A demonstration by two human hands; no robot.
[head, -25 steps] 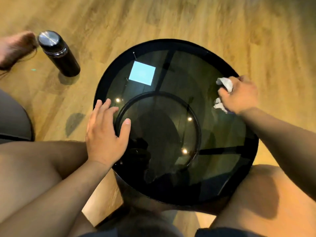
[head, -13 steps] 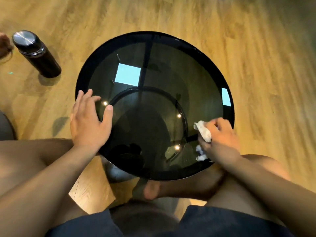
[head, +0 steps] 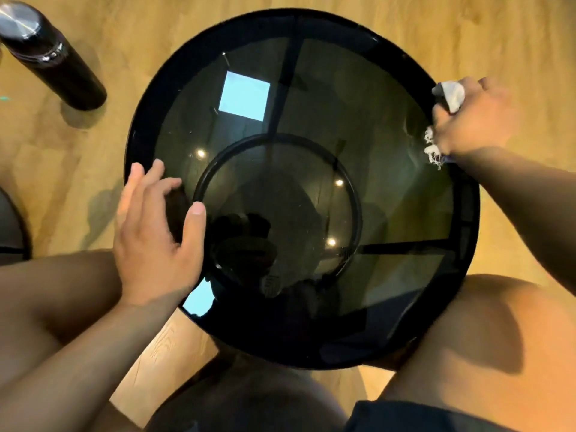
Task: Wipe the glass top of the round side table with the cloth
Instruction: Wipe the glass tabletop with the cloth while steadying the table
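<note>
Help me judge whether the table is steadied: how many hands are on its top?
2. The left hand rests open on the near-left edge of the glass top; the right hand grips the cloth at the far-right rim. None looks hidden.

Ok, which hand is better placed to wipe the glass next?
Right. The right hand grips the cloth at the right rim of the glass top; the left hand lies open on its left side.
</note>
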